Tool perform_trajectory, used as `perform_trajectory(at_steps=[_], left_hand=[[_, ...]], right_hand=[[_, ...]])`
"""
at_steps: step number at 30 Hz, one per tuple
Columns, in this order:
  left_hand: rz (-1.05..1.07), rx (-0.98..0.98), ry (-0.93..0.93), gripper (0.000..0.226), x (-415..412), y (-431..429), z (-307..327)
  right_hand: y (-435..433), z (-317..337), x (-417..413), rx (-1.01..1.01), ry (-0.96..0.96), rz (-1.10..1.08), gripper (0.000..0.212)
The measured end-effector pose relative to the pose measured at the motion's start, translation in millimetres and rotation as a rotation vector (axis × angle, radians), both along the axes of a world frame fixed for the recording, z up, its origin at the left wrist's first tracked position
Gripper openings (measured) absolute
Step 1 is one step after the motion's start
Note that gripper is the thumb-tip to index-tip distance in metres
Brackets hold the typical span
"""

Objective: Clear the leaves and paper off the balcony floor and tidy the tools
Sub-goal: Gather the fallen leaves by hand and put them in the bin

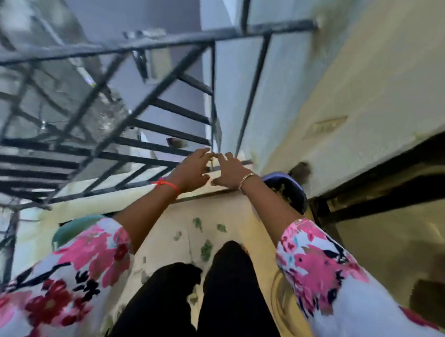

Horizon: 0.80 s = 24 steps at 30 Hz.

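Observation:
Both my arms reach forward to the far corner of the balcony. My left hand (190,174) and my right hand (229,173) are side by side with fingers spread and fairly straight, almost touching each other. A thin grey upright piece (212,161) shows between their fingertips; blur hides whether either hand touches it. Several green leaves (207,250) lie on the pale yellow floor (235,219) below my arms, just ahead of my dark trouser legs.
A black metal railing (130,43) runs across the left and far side above a low ledge (129,195). A dark blue round object (288,193) sits by the right wall near a dark door frame (373,185). A green rounded object (74,228) lies at the left.

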<state>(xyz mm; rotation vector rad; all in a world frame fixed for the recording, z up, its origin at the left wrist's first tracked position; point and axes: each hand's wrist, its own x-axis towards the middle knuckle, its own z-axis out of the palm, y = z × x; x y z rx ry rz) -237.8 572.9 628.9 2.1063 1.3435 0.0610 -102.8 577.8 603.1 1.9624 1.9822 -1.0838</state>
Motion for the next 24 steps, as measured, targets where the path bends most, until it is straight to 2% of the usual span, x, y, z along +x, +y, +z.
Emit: perform_trajectory(at_steps=[2,4,7,10,16,20,24], left_hand=[[0.062,0.121,0.029,0.061,-45,-21,35],[0.162,0.196,0.083,0.064,-83,-40,56],[0.399,0.22,0.178,0.074,-133,-73,82],[0.69,0.18,0.244,0.086,-163,-120,102],[1.219,-0.009,0.375,0.094,-187,-243,113],[1.5,-0.074,0.368,0.094,-191,-329,114],[1.687,-0.16,0.374,0.093,-180,-406,103]], right_hand=[[-3,34,-45,0.098,0.028,0.147,0.075],[-2,53,-85,0.161,0.053,0.264,0.077],[-11,82,-150,0.219,0.085,0.469,0.077],[-32,105,-198,0.267,0.099,0.698,0.073],[-102,135,-271,0.268,0.013,1.244,0.075],[-166,147,-305,0.309,0.035,1.544,0.076],[-243,138,-323,0.278,0.08,1.696,0.073]])
